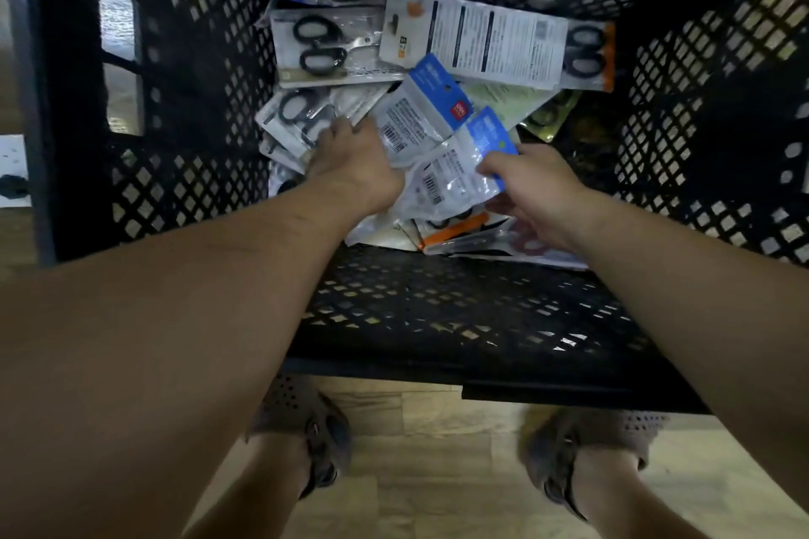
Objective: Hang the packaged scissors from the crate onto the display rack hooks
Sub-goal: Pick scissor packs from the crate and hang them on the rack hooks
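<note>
Pale plank floor (442, 446), grey perforated sandals (326, 438), white sheet (14, 153) at left edge

Dim light, pale wood-plank floor (437, 473).

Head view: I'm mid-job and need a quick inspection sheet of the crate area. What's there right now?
Surface: pale wood-plank floor, where the person stands.
Job's things: black perforated plastic crate holds a loose pile of packaged scissors. The lower blue-topped clear pack lies on top, and a black-handled scissors pack lies at the far side. The display rack is not in view.
Clutter: nothing seen.
Grips: right hand pinches the lower blue-topped clear pack at its edge. Left hand rests on the pile; its grip is unclear.
Cables: nothing seen.
Surroundings: feet in grey sandals; white object at far left, too blurred to name.
</note>
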`<state>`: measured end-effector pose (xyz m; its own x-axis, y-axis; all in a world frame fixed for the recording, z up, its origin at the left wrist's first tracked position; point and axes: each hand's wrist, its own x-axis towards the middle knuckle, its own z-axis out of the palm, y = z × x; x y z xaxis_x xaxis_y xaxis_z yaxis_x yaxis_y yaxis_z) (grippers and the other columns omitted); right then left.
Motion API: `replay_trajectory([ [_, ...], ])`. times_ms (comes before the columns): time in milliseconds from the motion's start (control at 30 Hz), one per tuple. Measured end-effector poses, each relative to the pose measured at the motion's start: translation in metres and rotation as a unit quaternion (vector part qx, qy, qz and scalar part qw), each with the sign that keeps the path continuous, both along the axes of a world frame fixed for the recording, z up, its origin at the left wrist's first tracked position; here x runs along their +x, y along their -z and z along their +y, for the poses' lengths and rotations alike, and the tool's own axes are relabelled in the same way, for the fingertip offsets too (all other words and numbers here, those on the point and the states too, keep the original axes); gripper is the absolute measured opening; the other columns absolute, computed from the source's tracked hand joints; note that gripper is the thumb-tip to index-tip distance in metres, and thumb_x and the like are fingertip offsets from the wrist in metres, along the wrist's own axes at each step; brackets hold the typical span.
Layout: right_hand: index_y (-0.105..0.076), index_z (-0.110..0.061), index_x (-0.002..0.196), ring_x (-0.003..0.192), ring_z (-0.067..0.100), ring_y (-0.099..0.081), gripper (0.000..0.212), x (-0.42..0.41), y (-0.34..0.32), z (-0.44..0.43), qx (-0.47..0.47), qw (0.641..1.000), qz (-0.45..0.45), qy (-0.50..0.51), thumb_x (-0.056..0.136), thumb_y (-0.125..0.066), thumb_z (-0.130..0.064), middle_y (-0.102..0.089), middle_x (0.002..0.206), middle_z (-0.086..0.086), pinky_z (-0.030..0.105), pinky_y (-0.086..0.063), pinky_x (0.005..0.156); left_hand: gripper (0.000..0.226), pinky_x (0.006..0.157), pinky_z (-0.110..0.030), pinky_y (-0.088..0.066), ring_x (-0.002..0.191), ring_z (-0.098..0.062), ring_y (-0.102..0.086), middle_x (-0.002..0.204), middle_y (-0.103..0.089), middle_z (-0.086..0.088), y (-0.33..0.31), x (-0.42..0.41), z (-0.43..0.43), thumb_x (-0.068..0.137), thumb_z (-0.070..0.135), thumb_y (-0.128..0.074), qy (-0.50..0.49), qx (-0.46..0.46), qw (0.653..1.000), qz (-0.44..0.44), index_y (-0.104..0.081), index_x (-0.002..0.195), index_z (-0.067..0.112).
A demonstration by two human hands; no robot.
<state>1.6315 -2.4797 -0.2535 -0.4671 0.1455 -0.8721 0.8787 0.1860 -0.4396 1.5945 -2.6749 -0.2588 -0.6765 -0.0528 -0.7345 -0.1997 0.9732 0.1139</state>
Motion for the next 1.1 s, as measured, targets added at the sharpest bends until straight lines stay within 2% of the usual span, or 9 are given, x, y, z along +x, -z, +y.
replay_trajectory([
  [167,-0.063,-0.017,0.105,0.085,0.030,-0.077,0.009,0.008,0.003,0.019,-0.035,0.990,-0.065,0.118,0.097,-0.063,-0.020,-0.077,0.099,0.011,0.045,-0.060,0.090,0.068,0.114,-0.047,-0.037,0.141,-0.035,-0.034,0.144,-0.046,-0.015,0.006,-0.004,0.007,0.089,0.051,-0.074,0.011,0.036,0.999,0.010,-0.051,0.140,0.012],
  [333,-0.065,-0.013,0.118,0.098,0.023,-0.073,0.029,0.017,-0.001,0.024,-0.126,0.963,-0.115,0.207,0.091,-0.073,-0.018,-0.073,0.111,0.007,0.032,-0.061,0.071,0.058,0.094,-0.038,-0.049,0.109,-0.025,-0.053,0.127,-0.044,-0.005,0.006,0.012,0.026,0.081,0.037,-0.085,-0.061,0.140,0.988,-0.020,-0.047,0.121,0.021],
  [400,-0.064,-0.011,0.118,0.086,0.018,-0.069,0.027,0.018,-0.006,0.021,-0.149,0.961,-0.108,0.205,0.093,-0.070,-0.018,-0.070,0.098,0.004,0.028,-0.057,0.066,0.067,0.089,-0.034,-0.052,0.106,-0.023,-0.057,0.127,-0.042,-0.003,0.003,0.017,0.031,0.077,0.029,-0.090,-0.125,0.192,0.972,-0.044,-0.042,0.123,0.026],
  [500,-0.063,-0.011,0.112,0.067,0.014,-0.062,0.014,0.023,-0.020,0.008,-0.149,0.964,-0.098,0.196,0.099,-0.060,-0.014,-0.068,0.083,0.004,0.025,-0.053,0.063,0.066,0.059,-0.015,-0.049,0.090,-0.017,-0.066,0.114,-0.062,-0.006,-0.015,0.020,0.042,0.077,0.015,-0.085,-0.163,0.257,0.951,-0.054,-0.039,0.124,0.026],
  [600,-0.068,-0.014,0.110,0.074,0.019,-0.070,0.016,0.029,-0.049,0.003,-0.135,0.962,-0.091,0.220,0.099,-0.058,-0.018,-0.076,0.090,0.007,0.035,-0.055,0.081,0.056,0.046,-0.011,-0.039,0.073,-0.011,-0.059,0.088,-0.058,0.004,-0.057,0.019,0.062,0.085,0.010,-0.077,-0.167,0.289,0.941,-0.061,-0.046,0.131,0.020],
  [700,-0.069,-0.014,0.114,0.091,0.025,-0.074,0.021,0.026,-0.107,0.003,-0.156,0.948,-0.064,0.271,0.099,-0.060,-0.024,-0.075,0.102,0.011,0.037,-0.054,0.090,0.037,0.056,-0.022,-0.046,0.075,-0.017,-0.061,0.092,-0.060,0.000,-0.112,0.019,0.074,0.096,0.016,-0.060,-0.210,0.320,0.920,-0.085,-0.055,0.132,0.026],
  [833,-0.070,-0.017,0.089,0.094,0.024,-0.067,0.011,0.017,-0.223,0.012,-0.187,0.941,0.020,0.282,0.097,-0.064,-0.020,-0.072,0.095,0.006,0.032,-0.048,0.085,0.022,0.073,-0.030,-0.048,0.081,-0.008,-0.064,0.102,-0.068,0.002,-0.215,0.016,0.081,0.098,0.024,-0.053,-0.283,0.406,0.861,-0.115,-0.059,0.118,0.031],
  [1000,-0.073,-0.015,0.108,0.095,0.015,-0.072,0.023,0.006,-0.402,0.027,-0.241,0.947,0.161,0.138,0.091,-0.065,-0.003,-0.076,0.102,0.002,0.025,-0.057,0.086,0.055,0.085,-0.049,-0.057,0.104,-0.030,-0.070,0.120,-0.072,-0.009,-0.368,0.003,0.073,0.076,0.025,-0.064,-0.338,0.524,0.775,-0.106,-0.058,0.131,0.026],
  [1100,-0.070,-0.041,0.107,0.116,0.018,-0.061,0.034,-0.006,-0.514,0.037,-0.032,0.965,0.257,-0.042,0.079,-0.067,-0.023,-0.064,0.119,-0.007,0.035,-0.047,0.107,0.055,0.082,-0.044,-0.059,0.097,-0.029,-0.071,0.111,-0.074,-0.012,-0.489,-0.011,0.072,0.077,0.008,-0.062,-0.348,0.563,0.747,-0.062,-0.061,0.132,0.012],
])
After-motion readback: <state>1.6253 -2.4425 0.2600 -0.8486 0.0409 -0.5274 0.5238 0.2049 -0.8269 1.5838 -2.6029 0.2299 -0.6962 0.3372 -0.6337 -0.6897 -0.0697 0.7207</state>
